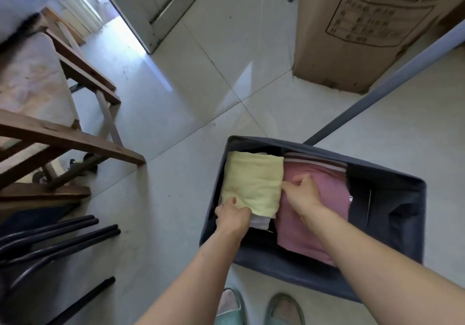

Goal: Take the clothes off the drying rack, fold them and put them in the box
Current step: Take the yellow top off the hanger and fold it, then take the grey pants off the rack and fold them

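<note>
Two folded garments lie side by side in the dark blue fabric box (392,224), which stands on the tiled floor (191,93). Against the box's left wall sits the pale yellow folded cloth (253,181), resting on top of a white folded piece (260,221) whose edge shows beneath it at the near end. Just right of the yellow cloth, touching it, lies the pink folded garment (319,214), its striped collar band toward the far wall of the box.

At the near left corner of the yellow cloth, the left hand (232,217) has its grip closed on the fabric, thumb on top and fingers curled under. The right hand (300,192) rests on the pink garment, its fingers curled and tucked at the seam between pink and yellow.

Beyond the box's far wall a grey pole (382,83) slants upward, and behind that stands a cardboard carton (352,35). Well to the left of the box is a wooden chair (83,73). Nearest the viewer, below the box, two green slippers (284,309) show.
</note>
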